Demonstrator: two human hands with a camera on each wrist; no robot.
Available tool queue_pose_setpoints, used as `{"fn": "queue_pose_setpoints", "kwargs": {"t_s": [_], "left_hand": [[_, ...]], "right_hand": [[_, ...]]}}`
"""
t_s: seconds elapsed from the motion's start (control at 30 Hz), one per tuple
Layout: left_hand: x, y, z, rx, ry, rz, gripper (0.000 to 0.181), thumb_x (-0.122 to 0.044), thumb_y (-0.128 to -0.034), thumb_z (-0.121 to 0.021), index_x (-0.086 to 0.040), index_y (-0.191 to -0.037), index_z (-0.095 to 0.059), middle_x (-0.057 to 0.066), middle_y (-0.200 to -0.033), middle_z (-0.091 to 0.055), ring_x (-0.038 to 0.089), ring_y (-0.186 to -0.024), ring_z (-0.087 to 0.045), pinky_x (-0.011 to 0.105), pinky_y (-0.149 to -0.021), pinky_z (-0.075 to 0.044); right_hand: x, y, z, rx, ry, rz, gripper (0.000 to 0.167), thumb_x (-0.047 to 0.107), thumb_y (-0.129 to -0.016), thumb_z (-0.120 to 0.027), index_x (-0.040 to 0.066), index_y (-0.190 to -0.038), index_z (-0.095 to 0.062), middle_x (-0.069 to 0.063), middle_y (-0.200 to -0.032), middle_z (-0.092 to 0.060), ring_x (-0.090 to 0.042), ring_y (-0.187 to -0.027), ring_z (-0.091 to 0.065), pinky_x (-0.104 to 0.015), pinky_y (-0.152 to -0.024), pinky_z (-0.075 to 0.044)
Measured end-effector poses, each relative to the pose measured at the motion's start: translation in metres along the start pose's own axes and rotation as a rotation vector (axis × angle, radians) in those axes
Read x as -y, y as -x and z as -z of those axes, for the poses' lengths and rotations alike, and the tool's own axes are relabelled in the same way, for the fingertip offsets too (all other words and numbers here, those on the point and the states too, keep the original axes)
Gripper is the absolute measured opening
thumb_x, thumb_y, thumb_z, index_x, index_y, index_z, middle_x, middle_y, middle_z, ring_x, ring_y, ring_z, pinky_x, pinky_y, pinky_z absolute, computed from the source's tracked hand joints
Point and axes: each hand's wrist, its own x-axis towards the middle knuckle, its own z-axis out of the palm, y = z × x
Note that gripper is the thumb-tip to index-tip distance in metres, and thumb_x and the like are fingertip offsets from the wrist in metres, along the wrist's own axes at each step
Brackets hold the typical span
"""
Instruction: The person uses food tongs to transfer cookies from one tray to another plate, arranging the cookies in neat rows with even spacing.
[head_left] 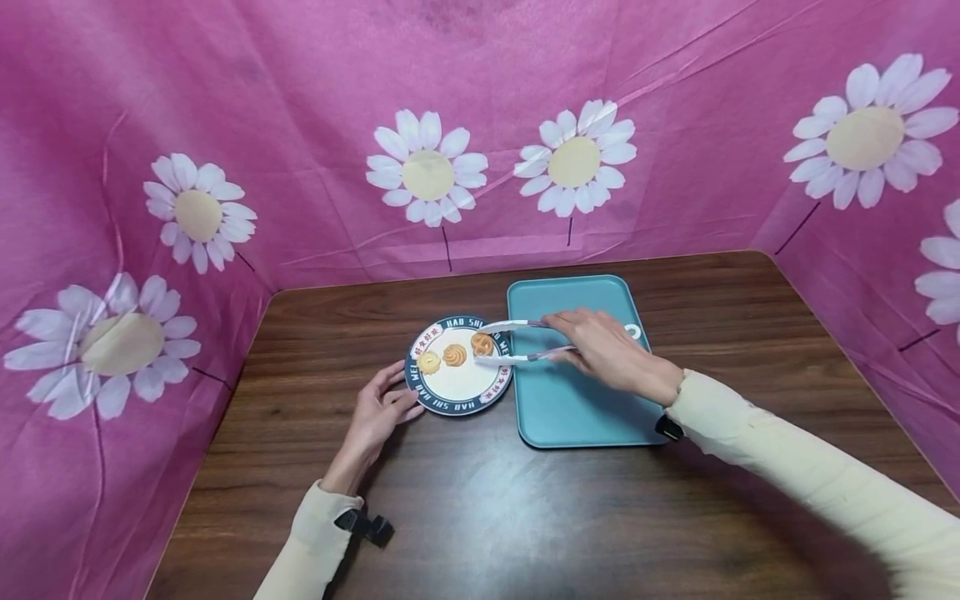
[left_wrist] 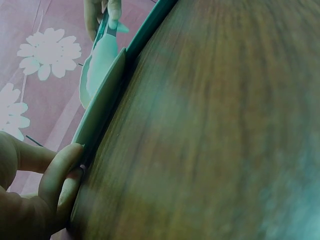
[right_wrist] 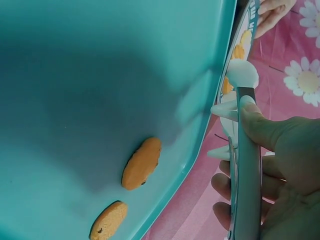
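Observation:
In the head view, my right hand (head_left: 607,350) holds a pair of tongs (head_left: 528,357) with white tips. The tips stand apart on either side of a pretzel-shaped cookie (head_left: 482,343) at the right of a round plate (head_left: 457,387). A swirled cookie (head_left: 453,356) and a pale round cookie (head_left: 429,362) lie left of it on the plate. My left hand (head_left: 380,408) grips the plate's left rim, thumb and fingers at the edge. In the right wrist view, two oval cookies (right_wrist: 141,164) lie on the blue tray (right_wrist: 125,30), beneath the right hand.
The blue tray (head_left: 585,421) stands right against the plate on a dark wooden table (head_left: 450,517). A white ring mark (head_left: 633,332) shows near its right edge. Pink cloth (head_left: 495,75) with daisies hangs behind and at both sides.

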Motion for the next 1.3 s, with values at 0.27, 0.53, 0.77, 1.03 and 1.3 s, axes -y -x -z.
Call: {"fn": "queue_pose_setpoints", "kwargs": {"t_s": [0.27,0.53,0.77,1.03,1.3], "left_hand": [[0.0,0.0,0.0,-0.003,0.011,-0.002,0.066,0.014,-0.0981,-0.056,-0.005,-0.159,-0.037,0.021,-0.157,-0.041,0.008,-0.1,-0.068,0.022,-0.085,-0.067],[0.0,0.0,0.0,-0.002,0.01,0.005,0.066,0.014,-0.098,-0.057,-0.006,-0.159,-0.038,0.019,-0.158,-0.041,0.007,-0.099,-0.068,0.022,-0.086,-0.067],[-0.001,0.002,0.0,-0.004,0.011,0.006,0.066,0.014,-0.0979,-0.056,-0.005,-0.158,-0.038,0.021,-0.158,-0.04,0.008,-0.099,-0.068,0.023,-0.086,-0.067],[-0.001,0.002,-0.001,0.005,0.029,-0.003,0.066,0.015,-0.098,-0.055,-0.004,-0.158,-0.037,0.022,-0.157,-0.04,0.007,-0.097,-0.067,0.022,-0.084,-0.067],[-0.001,0.002,0.0,0.014,0.044,-0.014,0.065,0.016,-0.0984,-0.053,-0.002,-0.159,-0.036,0.024,-0.157,-0.039,0.006,-0.097,-0.067,0.02,-0.084,-0.067]], "right_hand": [[0.001,-0.005,0.001,0.017,0.005,-0.008,0.055,0.033,-0.097,-0.075,0.007,-0.143,-0.06,-0.012,-0.135,-0.07,-0.032,-0.115,-0.067,-0.05,-0.087,-0.061],[0.002,-0.007,0.001,0.023,0.012,-0.012,0.055,0.033,-0.097,-0.075,0.006,-0.144,-0.06,-0.012,-0.135,-0.07,-0.031,-0.113,-0.067,-0.051,-0.089,-0.061],[0.003,-0.006,0.001,0.007,0.013,-0.016,0.058,0.033,-0.096,-0.076,0.004,-0.144,-0.059,-0.014,-0.136,-0.069,-0.034,-0.118,-0.065,-0.054,-0.091,-0.06],[-0.001,-0.002,0.004,-0.021,-0.029,-0.001,0.061,0.031,-0.095,-0.078,0.0,-0.144,-0.058,-0.019,-0.138,-0.067,-0.039,-0.124,-0.065,-0.059,-0.1,-0.058],[-0.014,0.011,0.018,-0.045,-0.05,-0.021,0.058,0.027,-0.098,-0.075,0.002,-0.147,-0.056,-0.02,-0.14,-0.066,-0.039,-0.123,-0.065,-0.059,-0.101,-0.059]]}}
